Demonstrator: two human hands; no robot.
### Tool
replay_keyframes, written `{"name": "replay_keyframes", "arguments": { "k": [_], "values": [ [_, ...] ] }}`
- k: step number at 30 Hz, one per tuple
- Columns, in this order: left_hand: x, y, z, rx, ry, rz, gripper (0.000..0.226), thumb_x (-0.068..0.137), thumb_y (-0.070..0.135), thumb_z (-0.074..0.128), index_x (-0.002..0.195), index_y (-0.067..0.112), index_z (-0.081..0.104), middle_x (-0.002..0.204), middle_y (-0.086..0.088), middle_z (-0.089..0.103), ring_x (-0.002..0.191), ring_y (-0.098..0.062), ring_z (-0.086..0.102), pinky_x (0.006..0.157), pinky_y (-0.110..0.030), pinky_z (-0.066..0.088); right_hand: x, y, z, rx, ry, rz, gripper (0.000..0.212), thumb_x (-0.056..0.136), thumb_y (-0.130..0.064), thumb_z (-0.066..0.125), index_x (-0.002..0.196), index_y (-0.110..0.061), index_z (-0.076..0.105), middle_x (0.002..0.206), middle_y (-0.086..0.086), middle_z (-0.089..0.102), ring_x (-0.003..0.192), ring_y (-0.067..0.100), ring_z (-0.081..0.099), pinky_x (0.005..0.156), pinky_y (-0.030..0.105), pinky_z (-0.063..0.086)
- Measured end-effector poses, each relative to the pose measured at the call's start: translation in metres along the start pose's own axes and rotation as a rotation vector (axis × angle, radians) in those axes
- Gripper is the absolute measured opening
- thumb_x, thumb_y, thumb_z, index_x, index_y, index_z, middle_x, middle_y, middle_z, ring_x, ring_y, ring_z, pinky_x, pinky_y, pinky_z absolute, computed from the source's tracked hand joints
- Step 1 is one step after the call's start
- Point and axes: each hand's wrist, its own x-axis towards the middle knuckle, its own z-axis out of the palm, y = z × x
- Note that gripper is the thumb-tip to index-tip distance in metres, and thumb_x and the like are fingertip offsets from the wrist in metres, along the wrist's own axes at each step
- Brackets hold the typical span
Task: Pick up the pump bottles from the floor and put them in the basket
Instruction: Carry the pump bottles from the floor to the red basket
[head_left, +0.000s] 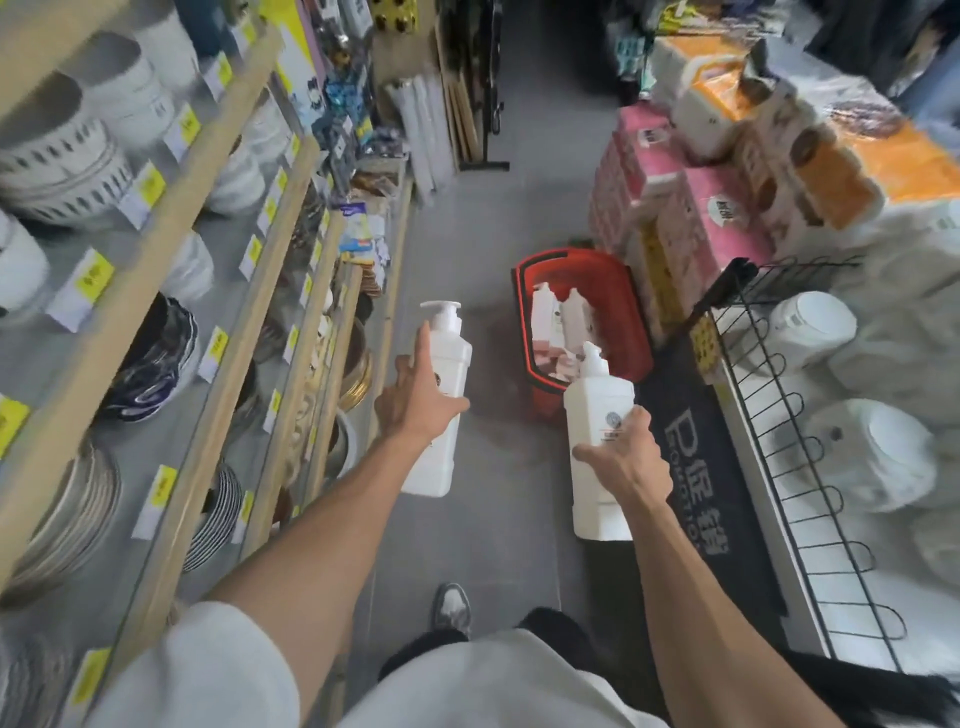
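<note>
My left hand (415, 402) grips a white pump bottle (441, 358) around its middle, index finger stretched up along its side. My right hand (626, 457) grips a second white pump bottle (597, 400) around its body. Both bottles are held upright above the grey floor. Ahead on the floor stands a red basket (631, 312) with a black rim. Two white pump bottles (563, 319) lie inside it. The bottle in my right hand overlaps the basket's near edge in view.
Wooden shelves (223, 322) with bowls and plates run along the left. At right stand a black wire rack (789, 457) with white packs, and stacked pink and orange tissue packs (685, 208). A dark banner (696, 467) hangs beside the rack. My shoe (451, 608) is on the aisle floor.
</note>
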Motion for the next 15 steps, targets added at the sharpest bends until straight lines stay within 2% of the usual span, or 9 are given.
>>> {"name": "replay_keyframes", "arguments": {
  "k": [6,11,15],
  "values": [
    [0.076,0.016,-0.011,0.035,-0.027,0.066,0.117,0.075,0.039,0.08,0.156,0.038,-0.005,0.131,-0.008,0.046,0.105,-0.035,0.06,0.081,-0.042,0.048,0.045,-0.048,0.006,0.029,0.037,0.041,0.077,0.07,-0.038,0.081,0.127,-0.018,0.034,0.103,0.002,0.055,0.085,0.029,0.053,0.075,0.037,0.04],
    [0.135,0.042,-0.004,0.055,-0.065,0.096,0.116,0.076,0.038,0.078,0.155,0.04,-0.007,0.131,-0.006,0.045,0.097,-0.035,0.062,0.075,-0.039,0.046,0.096,-0.073,0.006,0.068,0.047,0.056,0.069,0.069,-0.04,0.082,0.111,-0.026,0.03,0.101,0.0,0.056,0.083,0.027,0.054,0.074,0.037,0.039],
    [0.185,0.065,0.001,0.052,-0.064,0.095,0.116,0.076,0.037,0.079,0.156,0.038,-0.006,0.133,-0.007,0.044,0.098,-0.033,0.061,0.077,-0.04,0.046,0.147,-0.091,0.008,0.093,0.045,0.056,0.07,0.067,-0.042,0.081,0.113,-0.025,0.031,0.105,0.001,0.059,0.085,0.028,0.056,0.075,0.038,0.041]
  ]
}}
